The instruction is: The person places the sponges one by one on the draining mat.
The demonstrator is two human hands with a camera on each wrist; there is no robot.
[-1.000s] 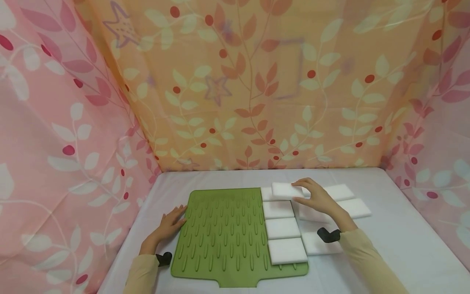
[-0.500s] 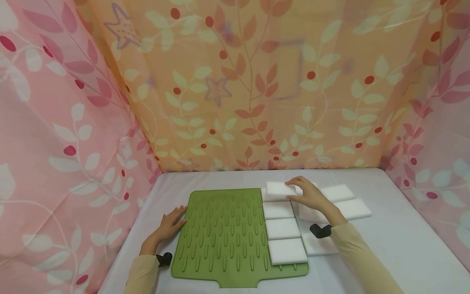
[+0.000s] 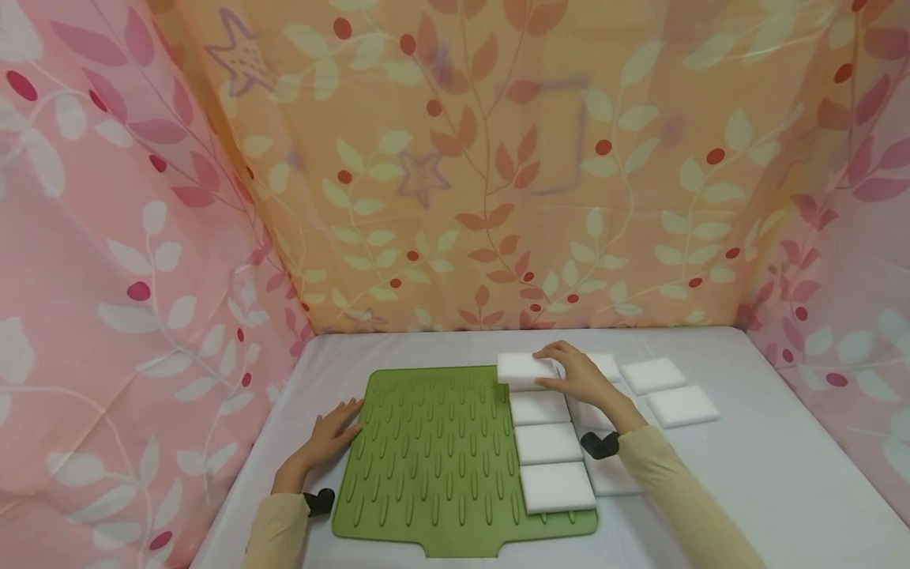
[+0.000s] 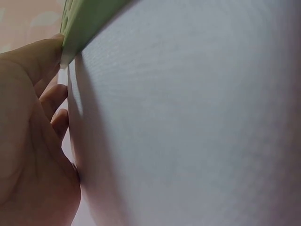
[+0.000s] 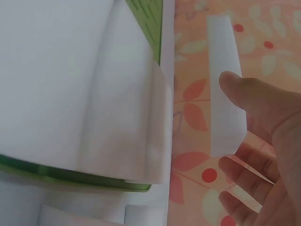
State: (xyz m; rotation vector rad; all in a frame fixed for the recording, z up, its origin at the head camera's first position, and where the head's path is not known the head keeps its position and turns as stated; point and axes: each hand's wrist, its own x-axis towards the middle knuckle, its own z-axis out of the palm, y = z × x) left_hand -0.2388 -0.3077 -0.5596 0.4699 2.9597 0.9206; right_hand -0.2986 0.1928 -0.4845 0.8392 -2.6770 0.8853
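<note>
My right hand [image 3: 577, 381] pinches a white sponge block [image 3: 521, 368] by its right end, thumb on one face and fingers on the other. In the right wrist view the held sponge block [image 5: 225, 94] is raised over the mat, seen against the curtain. The green ridged mat [image 3: 426, 450] lies flat on the table. A column of white sponge blocks [image 3: 549, 442] covers its right side, the far one partly hidden behind the held block. My left hand [image 3: 327, 435] rests at the mat's left edge; in the left wrist view its thumb [image 4: 44, 54] touches the mat's rim [image 4: 89, 23].
More white sponge blocks [image 3: 682, 405] lie on the white-covered table to the right, some partly hidden under my right arm. A flowered curtain [image 3: 455, 197] rises along the table's back, with pink ones at both sides. Black straps [image 3: 600, 444] show at each wrist.
My right hand has carried the sponge block leftward, from above the right column toward the mat's far edge. The left hand has stayed in place.
</note>
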